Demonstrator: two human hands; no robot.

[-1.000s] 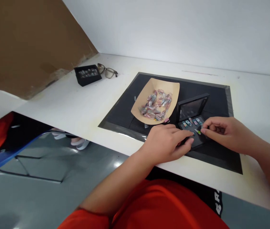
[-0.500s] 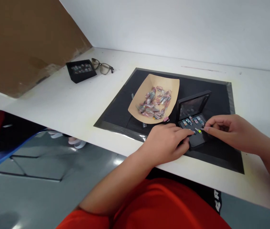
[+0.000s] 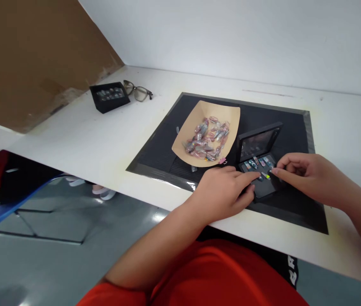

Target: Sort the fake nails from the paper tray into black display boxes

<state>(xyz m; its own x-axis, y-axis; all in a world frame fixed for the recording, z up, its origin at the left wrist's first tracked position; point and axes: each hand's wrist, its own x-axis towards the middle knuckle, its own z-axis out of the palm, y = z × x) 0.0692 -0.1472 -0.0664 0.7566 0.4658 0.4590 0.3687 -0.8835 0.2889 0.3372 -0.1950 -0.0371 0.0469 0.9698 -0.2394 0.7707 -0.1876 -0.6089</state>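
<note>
An open black case (image 3: 265, 189) stands on the black mat with its windowed lid (image 3: 257, 143) raised; several small patterned pieces (image 3: 254, 162) lie inside, one with a yellow-green end. My left hand (image 3: 226, 191) rests at the case's left front, index finger stretched over a piece and thumb apart from it. At the right side of the case, my right hand (image 3: 301, 172) has thumb and index finger pinched by the pieces; what lies between the fingertips is too small to name. A tan paper tray (image 3: 188, 138) holding many small wrapped pieces sits behind my left hand.
Another black case (image 3: 112, 102) with pieces and a pair of glasses (image 3: 140, 93) are at the back left of the white table (image 3: 81, 140). A pink clip (image 3: 223, 161) lies by the tray. A blue chair (image 3: 11, 210) is at the lower left.
The view has shifted very slightly. Both hands stay at the case in nearly the same pose.
</note>
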